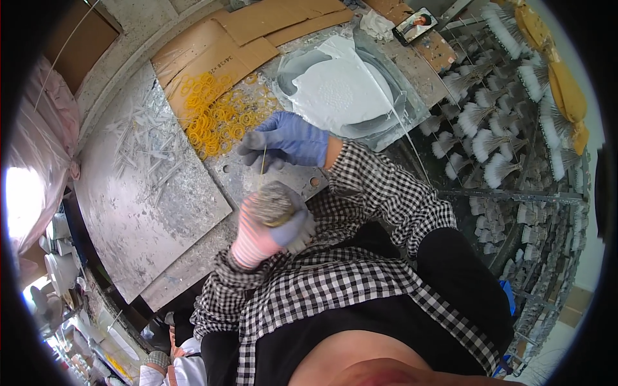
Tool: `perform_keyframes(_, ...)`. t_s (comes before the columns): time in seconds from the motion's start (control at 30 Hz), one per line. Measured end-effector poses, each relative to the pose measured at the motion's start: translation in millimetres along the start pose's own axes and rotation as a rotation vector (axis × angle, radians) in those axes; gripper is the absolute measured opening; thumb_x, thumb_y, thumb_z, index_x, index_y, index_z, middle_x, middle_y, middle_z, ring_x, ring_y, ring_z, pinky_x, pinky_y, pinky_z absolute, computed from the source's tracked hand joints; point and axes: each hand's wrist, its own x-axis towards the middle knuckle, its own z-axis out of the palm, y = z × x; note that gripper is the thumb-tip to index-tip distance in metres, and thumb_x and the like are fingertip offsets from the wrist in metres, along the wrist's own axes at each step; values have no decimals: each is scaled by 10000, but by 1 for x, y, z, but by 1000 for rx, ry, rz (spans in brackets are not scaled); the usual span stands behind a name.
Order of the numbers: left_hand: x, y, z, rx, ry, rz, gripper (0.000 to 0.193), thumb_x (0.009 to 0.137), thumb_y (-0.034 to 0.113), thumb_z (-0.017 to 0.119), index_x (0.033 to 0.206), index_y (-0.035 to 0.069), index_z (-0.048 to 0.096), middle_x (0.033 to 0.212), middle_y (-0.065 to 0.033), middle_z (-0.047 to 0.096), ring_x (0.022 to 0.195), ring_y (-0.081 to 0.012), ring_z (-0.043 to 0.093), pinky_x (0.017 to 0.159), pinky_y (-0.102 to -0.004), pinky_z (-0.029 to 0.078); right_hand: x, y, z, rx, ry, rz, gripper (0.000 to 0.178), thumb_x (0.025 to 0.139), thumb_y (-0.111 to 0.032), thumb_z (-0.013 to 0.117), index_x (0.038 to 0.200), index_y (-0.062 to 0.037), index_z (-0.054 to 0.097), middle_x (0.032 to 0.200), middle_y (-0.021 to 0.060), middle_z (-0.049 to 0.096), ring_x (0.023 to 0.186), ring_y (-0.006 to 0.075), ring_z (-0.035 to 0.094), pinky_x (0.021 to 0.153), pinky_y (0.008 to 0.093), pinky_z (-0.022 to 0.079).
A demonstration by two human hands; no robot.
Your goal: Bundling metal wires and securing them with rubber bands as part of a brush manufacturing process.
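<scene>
My left hand (257, 239), in a pink-and-white striped glove with a blue-grey part, is closed around a bundle of fine grey strands (273, 202). The strands' cut ends face up, and a yellowish band shows beside the fingers. Just above it, my right hand (290, 143), in a blue glove, pinches a yellow rubber band (263, 159). This band hangs as a thin line toward the bundle; whether its lower end touches the strands I cannot tell. A heap of yellow rubber bands (209, 106) lies on cardboard beyond my hands.
Clear thin sticks (151, 132) are scattered on the grey board (135, 225) at left. A plastic-lined basin of white paste (341, 87) sits at the back, with a rod across it. Racks of white-tipped bundles (486, 135) fill the right. A phone (415, 26) stands beyond.
</scene>
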Motion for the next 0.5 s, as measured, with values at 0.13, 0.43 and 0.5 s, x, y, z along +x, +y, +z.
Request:
perform_keyframes(0.13,14,-36,-43,-756,-271,34,361,810,157,819,1054,11,598,867,-78,659,880,-211,666,864,-376,545,-16,-40,22,-316,-259,-297,479,878,-353,761,1180,16,713,1114,168,732,999,223,710,858,308,565)
perform_keyframes(0.43,17,-55,-56,49,-198,-97,732,763,276,872,1334,-6,511,1150,-132,647,1150,-283,615,1044,-425,470,25,12,58,-1371,-130,-1127,189,781,-275,685,805,-89,670,782,116,627,748,296,643,699,429,548)
perform_keyframes(0.5,16,-57,-58,84,-178,-1,765,756,278,876,1355,-5,495,1177,-135,637,1174,-286,601,1057,-429,458,10,11,70,-1454,-137,-941,175,765,-275,674,821,-110,678,793,106,640,763,285,651,700,419,550)
